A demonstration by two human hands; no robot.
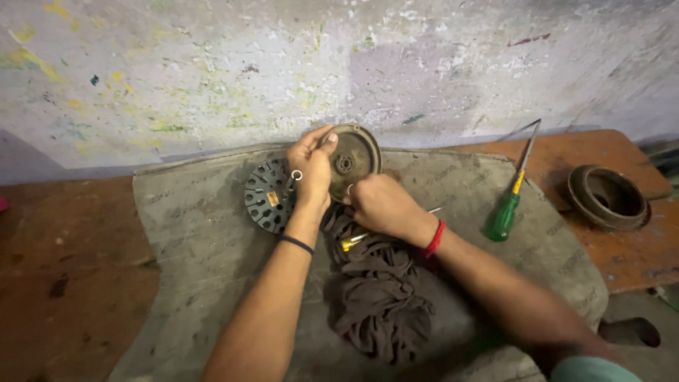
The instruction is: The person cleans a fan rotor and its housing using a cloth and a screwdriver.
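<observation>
My left hand [311, 166] grips the rim of a round, dirty metal cover plate [356, 152] held tilted on its edge near the wall. A small metal ring sits on one of that hand's fingers. My right hand [382, 205] is closed against the plate's lower edge; what its fingers pinch is hidden. Just left of the plate lies a dark slotted round core [267, 196] with a small yellow tag. A small screwdriver with a yellow handle [357, 239] lies under my right wrist on a dark brown rag [378, 293].
A grey mat [191, 247] covers the reddish wooden bench [71, 269]. A green-handled screwdriver [511, 201] lies on the mat's right side. A rusty round housing [607, 197] sits at the far right. A paint-spattered wall [339, 64] rises behind.
</observation>
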